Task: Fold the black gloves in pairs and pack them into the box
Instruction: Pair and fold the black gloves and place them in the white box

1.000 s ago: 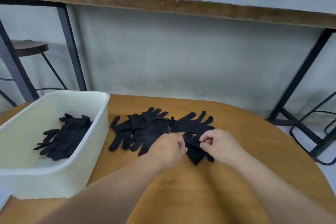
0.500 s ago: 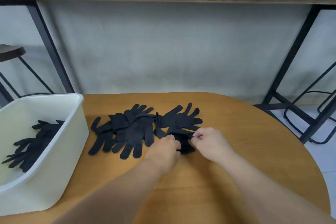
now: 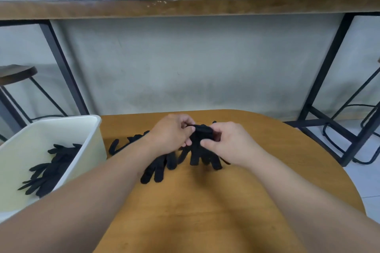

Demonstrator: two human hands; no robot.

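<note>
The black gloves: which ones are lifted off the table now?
The gloves pinched between left hand and right hand; the others lie on the table or in the box.

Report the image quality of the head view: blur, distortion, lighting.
Head view: wide-angle bending bows the shelf edge; both hands and the held gloves look soft with motion blur; lighting is even and dim, without glare; the box stays readable.
</note>
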